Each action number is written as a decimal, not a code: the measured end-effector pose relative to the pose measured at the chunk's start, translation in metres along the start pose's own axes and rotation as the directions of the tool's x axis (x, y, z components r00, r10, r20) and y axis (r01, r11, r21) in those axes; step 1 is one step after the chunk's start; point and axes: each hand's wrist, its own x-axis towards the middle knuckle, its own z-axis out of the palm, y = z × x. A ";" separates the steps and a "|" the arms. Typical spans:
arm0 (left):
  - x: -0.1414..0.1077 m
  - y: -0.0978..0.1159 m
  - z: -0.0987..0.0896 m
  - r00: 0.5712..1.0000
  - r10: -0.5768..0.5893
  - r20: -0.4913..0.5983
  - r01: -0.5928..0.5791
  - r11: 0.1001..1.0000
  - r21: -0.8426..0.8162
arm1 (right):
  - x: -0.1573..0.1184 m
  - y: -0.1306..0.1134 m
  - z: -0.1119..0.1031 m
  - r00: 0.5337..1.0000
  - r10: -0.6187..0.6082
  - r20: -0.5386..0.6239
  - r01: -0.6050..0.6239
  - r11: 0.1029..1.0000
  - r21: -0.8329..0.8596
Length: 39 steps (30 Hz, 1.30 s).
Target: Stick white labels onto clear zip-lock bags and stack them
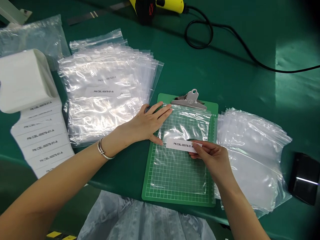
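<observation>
A clear zip bag (pixel 178 173) lies flat on a green gridded clipboard (pixel 210 200), its top edge just below the metal clip (pixel 191 100). My left hand (pixel 147 123) rests with fingers spread on the bag's upper left corner and the board's edge. Between thumb and fingers, my right hand (pixel 212 156) pinches the right end of a white label (pixel 178 144) printed "PN:CBL-00578-01-A". The label is held level over the middle of the bag. Whether it touches the plastic I cannot tell.
Left of the board lies a stack of labelled bags (pixel 105 113); a roll of printed labels (pixel 25 80) trails beyond it. More clear bags (pixel 252 163) lie on the right, beside a black phone-like device (pixel 305 178). A yellow tool (pixel 172 5) with a black cable (pixel 240 40) is at the back.
</observation>
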 end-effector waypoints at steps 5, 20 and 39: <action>0.000 -0.002 0.002 1.000 0.003 -0.008 -0.003 1.000 0.001 | -0.001 -0.002 0.001 1.000 0.013 -0.009 -0.013 1.000 -0.008; -0.013 0.020 -0.001 0.981 -0.101 -0.164 0.129 0.977 0.169 | -0.006 -0.009 0.011 0.996 -0.090 -0.019 0.080 0.949 -0.306; -0.035 0.050 0.055 0.892 0.278 -0.357 -0.168 0.936 0.309 | -0.005 -0.062 -0.021 0.862 0.332 0.383 -0.348 0.937 -0.028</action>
